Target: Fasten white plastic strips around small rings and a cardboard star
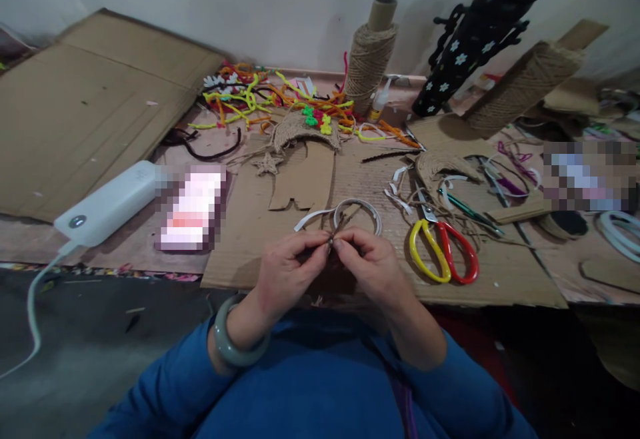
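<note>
My left hand (295,269) and my right hand (373,266) meet at the cardboard's front edge. Thumb and forefinger of each are pinched on a small brown strand-like piece (343,220), mostly hidden by the fingertips. Just behind the fingers lies a roll of white double-sided tape (377,216) with a loose end. Scissors (429,219) with one yellow and one red handle rest right of my right hand. Farther back are a twine-wrapped crescent (295,129) with green, red and yellow flowers, a twine star (270,163) and a second twine crescent (443,167).
A lit phone (193,209) and a white power bank (107,202) with a cable lie left. Behind are colourful pipe cleaners (255,96), a twine spool (370,59), a glue bottle (381,100), a leaning spool (525,86) and a black flowered holder (465,46). Large cardboard (100,106) leans back left.
</note>
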### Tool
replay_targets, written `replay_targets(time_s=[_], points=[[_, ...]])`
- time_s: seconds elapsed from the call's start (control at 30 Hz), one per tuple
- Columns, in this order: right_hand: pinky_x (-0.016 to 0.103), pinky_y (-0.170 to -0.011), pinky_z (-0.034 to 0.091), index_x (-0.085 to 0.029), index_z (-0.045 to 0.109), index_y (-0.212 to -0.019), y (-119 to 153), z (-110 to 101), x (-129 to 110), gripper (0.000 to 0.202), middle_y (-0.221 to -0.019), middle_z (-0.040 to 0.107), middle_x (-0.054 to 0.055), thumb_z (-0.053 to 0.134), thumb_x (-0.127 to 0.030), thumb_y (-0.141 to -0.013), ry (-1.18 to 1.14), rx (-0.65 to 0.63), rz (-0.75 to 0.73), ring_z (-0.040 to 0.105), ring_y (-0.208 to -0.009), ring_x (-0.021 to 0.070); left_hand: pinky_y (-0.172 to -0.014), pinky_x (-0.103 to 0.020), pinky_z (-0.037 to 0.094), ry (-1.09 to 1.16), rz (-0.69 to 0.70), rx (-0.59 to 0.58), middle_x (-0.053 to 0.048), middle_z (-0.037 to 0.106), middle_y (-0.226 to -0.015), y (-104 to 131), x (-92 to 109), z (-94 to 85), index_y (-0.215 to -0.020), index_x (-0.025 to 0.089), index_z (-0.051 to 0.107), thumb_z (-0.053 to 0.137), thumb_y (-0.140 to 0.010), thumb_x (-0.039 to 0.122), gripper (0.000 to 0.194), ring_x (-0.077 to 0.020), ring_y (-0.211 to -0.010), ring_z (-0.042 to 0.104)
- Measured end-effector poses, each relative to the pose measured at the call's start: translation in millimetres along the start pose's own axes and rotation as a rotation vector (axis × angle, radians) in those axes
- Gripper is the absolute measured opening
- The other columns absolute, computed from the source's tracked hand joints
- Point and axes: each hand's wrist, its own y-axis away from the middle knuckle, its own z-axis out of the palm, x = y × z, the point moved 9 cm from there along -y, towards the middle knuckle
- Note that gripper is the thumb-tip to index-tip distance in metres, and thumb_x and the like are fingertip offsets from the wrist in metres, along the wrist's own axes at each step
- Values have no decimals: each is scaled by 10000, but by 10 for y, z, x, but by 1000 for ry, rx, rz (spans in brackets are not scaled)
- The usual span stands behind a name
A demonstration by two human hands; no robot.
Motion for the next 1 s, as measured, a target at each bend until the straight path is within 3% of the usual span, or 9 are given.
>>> replay_targets(time_s=[0.4, 0.73, 1.0], points=[[223, -494, 432, -189, 586, -716, 5, 35, 114, 165, -577, 566, -22, 558, -342, -770, -10, -6, 107, 527, -525, 112, -810, -321, 596, 85, -117, 13, -64, 773, -868, 24, -120, 8, -785, 191, 713, 620, -778, 167, 96, -183, -845, 727], [237, -585, 469, -201, 648, -731, 34, 2, -197, 142, -663, 660, 3, 526, -227, -798, 307, 105, -200, 605, -619, 135, -809, -331, 596, 65, -94, 56, -64, 772, -874, 22, -124, -29, -781, 192, 700, 625, -780, 168, 79, -185, -847, 727], [243, -578, 467, -195, 656, -769, 77, 40, -259, 144, -678, 675, 18, 526, -206, -830, 418, 108, -307, 619, -611, 140, -793, -326, 599, 0, -40, 84, -58, 771, -844, 25, -54, -57, -756, 196, 692, 622, -766, 146, 87, -184, -823, 729]])
